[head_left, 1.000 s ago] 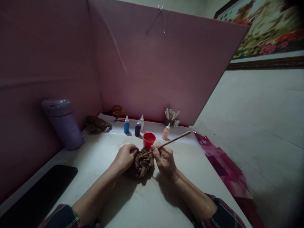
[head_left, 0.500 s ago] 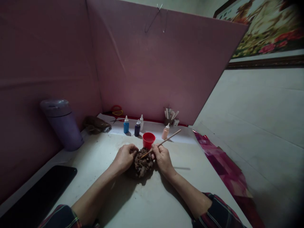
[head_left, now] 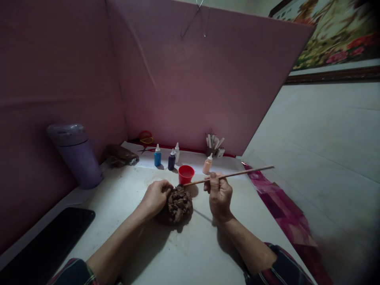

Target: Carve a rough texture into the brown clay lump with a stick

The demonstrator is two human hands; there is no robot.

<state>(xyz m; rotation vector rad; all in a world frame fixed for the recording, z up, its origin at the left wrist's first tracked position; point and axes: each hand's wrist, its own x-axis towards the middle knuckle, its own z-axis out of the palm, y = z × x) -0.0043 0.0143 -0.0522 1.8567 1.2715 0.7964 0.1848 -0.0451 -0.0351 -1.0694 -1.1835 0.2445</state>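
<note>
A rough, crumbly-topped lump of brown clay (head_left: 179, 206) sits on the white tabletop (head_left: 190, 253). Against its upper left side my left hand (head_left: 156, 197) is closed, with curled fingers gripping the edge; the fingertips are partly hidden. My right hand (head_left: 220, 196) pinches a thin wooden stick (head_left: 243, 172), held nearly level to the right of the clay. The stick's darker tip points left, at the top of the lump; whether it touches the clay I cannot tell. Just behind the clay stands a small red cup (head_left: 186, 174).
Blue (head_left: 157, 157), dark (head_left: 171, 160), white (head_left: 177, 153) and peach (head_left: 207, 164) squeeze bottles stand behind the cup. A holder of tools (head_left: 211, 148) and scissors (head_left: 146, 149) lie farther back. At left are a purple tumbler (head_left: 78, 158), a brown bag (head_left: 120, 155) and a black phone-like slab (head_left: 50, 245).
My right hand has moved right, away from the clay, drawing the stick's tip off the lump's middle to its upper edge. The stick lies flatter. My left hand stays put.
</note>
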